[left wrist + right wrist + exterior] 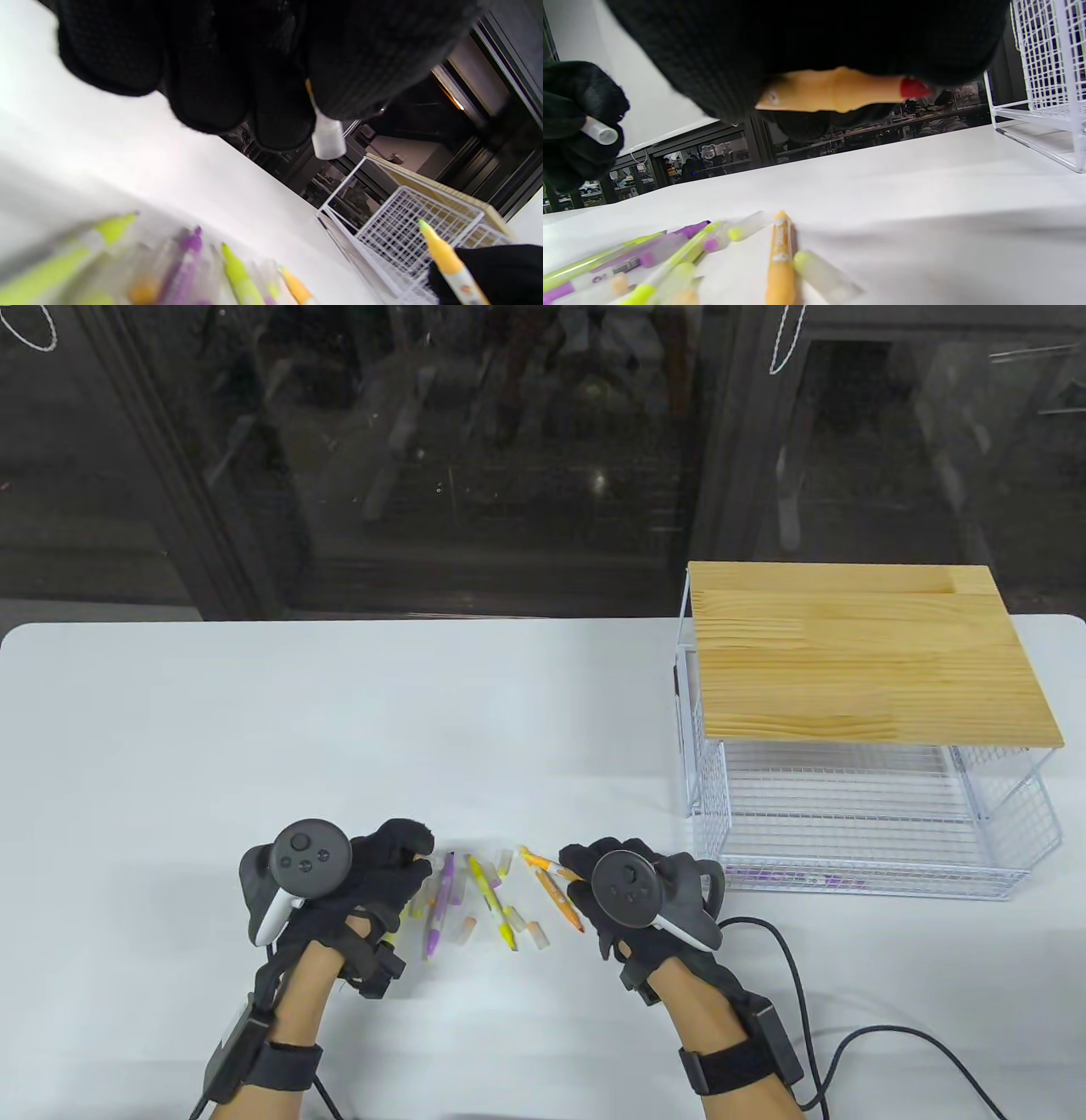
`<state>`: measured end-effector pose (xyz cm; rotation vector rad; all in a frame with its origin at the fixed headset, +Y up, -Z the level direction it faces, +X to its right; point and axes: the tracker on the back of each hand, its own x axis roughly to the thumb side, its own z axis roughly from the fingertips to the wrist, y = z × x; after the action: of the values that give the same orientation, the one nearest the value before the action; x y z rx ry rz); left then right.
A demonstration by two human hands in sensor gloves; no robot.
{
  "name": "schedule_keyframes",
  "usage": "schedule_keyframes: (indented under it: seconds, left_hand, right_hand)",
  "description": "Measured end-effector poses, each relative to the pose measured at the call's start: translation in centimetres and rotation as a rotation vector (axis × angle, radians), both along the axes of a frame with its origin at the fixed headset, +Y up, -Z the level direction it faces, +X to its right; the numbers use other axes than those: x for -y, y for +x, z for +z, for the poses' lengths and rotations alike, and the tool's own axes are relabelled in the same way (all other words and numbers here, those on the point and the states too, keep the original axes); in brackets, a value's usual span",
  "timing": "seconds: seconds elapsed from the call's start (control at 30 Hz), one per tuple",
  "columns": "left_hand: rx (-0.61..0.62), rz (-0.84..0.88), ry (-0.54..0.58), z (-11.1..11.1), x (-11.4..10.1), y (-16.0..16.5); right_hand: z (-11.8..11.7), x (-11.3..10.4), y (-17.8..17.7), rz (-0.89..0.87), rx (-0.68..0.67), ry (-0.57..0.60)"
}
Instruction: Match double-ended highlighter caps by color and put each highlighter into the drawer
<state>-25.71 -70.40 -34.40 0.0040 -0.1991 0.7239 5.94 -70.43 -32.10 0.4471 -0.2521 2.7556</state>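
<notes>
My left hand [405, 855] pinches a clear cap [327, 139] with an orange inside, held above the table. My right hand [584, 872] grips an orange highlighter [540, 861]; its bare reddish tip [913, 89] sticks out past the fingers. Between the hands lies a pile of purple [441, 912], yellow-green [490, 899] and orange [562, 906] highlighters with loose clear caps [536, 935]. The white wire drawer [848, 836] stands pulled open at the right, with a purple highlighter [797, 880] inside at its front.
The drawer unit carries a wooden top [865, 653] and stands near the table's right edge. A black cable [848, 1035] runs from the right wrist across the table front. A dark glass wall [509, 458] rises behind the white table [339, 712].
</notes>
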Motion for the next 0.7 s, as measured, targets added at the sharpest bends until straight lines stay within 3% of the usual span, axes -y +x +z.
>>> schedule_keyframes:
  seconds: [0.3, 0.7]
  left_hand:
    - [0.034, 0.170, -0.080, 0.3, 1.0, 1.3]
    - [0.061, 0.174, -0.086, 0.5, 1.1, 2.1]
  right_hand:
    - [0.9, -0.5, -1.3, 0.006, -0.082, 0.055]
    - [1.5, -0.6, -2.3, 0.018, -0.118, 0.083]
